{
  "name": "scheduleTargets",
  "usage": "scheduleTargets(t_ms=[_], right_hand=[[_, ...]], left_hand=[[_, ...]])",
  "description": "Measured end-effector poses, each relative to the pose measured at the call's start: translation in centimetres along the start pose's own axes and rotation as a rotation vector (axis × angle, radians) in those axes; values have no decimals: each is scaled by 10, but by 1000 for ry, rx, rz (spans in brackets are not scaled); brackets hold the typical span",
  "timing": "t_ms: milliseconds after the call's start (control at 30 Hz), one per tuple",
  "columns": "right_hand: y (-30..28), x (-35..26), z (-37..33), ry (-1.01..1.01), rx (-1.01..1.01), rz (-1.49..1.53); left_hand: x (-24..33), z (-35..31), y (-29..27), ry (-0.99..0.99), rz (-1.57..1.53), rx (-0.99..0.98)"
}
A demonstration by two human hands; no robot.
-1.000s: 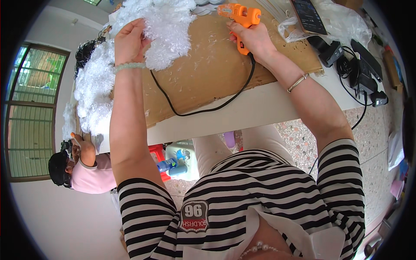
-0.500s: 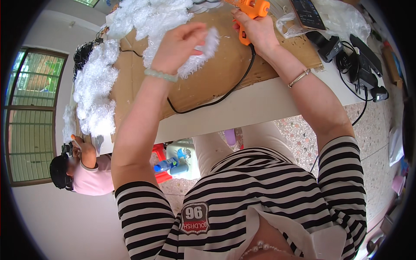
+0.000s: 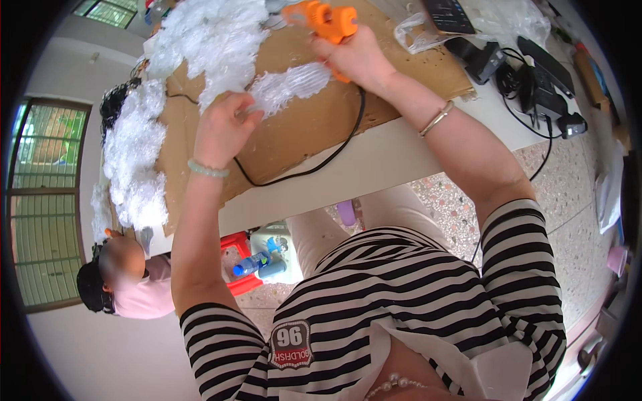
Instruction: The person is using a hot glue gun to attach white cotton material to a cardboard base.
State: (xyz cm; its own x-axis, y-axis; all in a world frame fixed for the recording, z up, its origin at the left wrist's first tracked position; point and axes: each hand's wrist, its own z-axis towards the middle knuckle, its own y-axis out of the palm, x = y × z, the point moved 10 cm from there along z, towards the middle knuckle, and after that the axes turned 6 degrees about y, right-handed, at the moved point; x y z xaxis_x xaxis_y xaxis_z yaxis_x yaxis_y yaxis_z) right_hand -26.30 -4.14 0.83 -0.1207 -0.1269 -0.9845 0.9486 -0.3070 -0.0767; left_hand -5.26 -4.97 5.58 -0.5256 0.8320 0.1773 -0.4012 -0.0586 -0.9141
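Note:
My right hand (image 3: 358, 63) is wrapped around the grip of an orange glue gun (image 3: 334, 23), its nozzle pointing left. A black cord runs from the gun in a loop along the cardboard's front edge. My left hand (image 3: 226, 130) has its fingers pinched at the left end of a short white fringed strip (image 3: 294, 87). The strip stretches across the cardboard, and its right end lies just under my right hand. Beyond my left hand spreads a big heap of shaggy white fringe (image 3: 207, 40).
Brown cardboard (image 3: 287, 144) covers the white table. More white fringe (image 3: 137, 157) lines the left side. At the right are a phone (image 3: 449, 16), clear plastic bags (image 3: 511, 23) and black adapters with cables (image 3: 535, 90). Another person (image 3: 137, 274) sits at the left. A blue-capped bottle (image 3: 251, 264) stands below.
My left hand has moved left and down to the strip's end, and the strip now lies stretched out. My right hand has brought the glue gun left and slightly down in view.

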Motion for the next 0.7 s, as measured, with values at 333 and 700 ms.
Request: scheduleTargets(t_ms=[333, 700], right_hand=[[53, -20, -30, -357, -126, -288], [59, -38, -48, -429, -186, -503]], left_hand=[[1, -6, 22, 46, 198, 10], [33, -27, 11, -26, 218, -80]])
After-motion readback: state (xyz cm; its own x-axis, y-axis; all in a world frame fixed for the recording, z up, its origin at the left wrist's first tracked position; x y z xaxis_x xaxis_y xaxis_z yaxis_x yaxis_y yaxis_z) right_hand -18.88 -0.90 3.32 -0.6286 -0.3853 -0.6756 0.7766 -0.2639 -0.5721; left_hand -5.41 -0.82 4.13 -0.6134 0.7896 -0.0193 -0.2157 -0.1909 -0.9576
